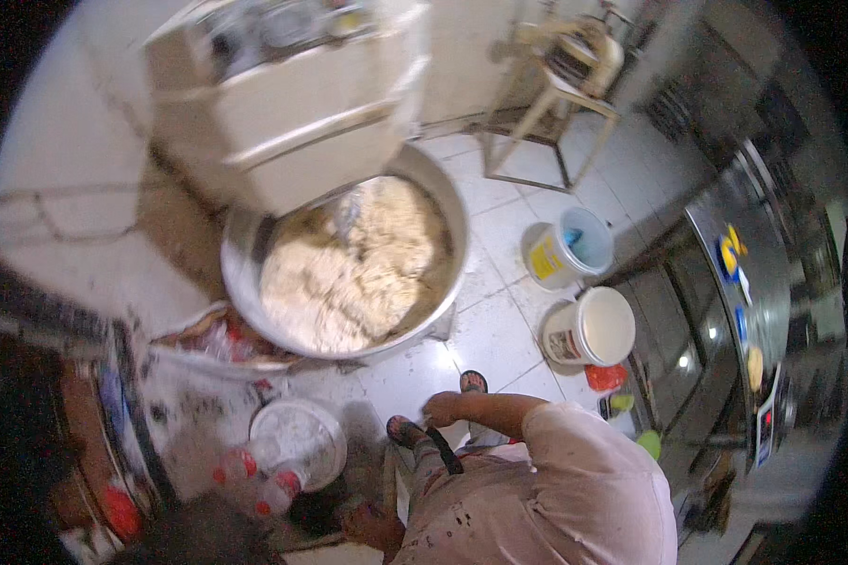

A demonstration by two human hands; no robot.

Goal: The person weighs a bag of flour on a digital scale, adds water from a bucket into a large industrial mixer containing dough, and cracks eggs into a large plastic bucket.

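My right hand (440,410) is held in front of my body above my feet, its fingers curled in; whatever it may hold is hidden. A dark strap-like strip (445,452) hangs just below it against my pink shirt. Lower down, my left hand (367,525) is blurred and in shadow, so its fingers do not show clearly. Close to it stand clear bottles with red caps (281,492), beside a round white tub (316,443). Ahead, a big metal mixer bowl (457,254) holds pale, lumpy dough (358,268), apart from both hands.
The cream mixer housing (301,141) overhangs the bowl. On the tiled floor to the right stand an open white bucket (579,250) and a lidded bucket (594,330). A steel table (768,292) runs along the right side. A metal stand (556,94) is at the back.
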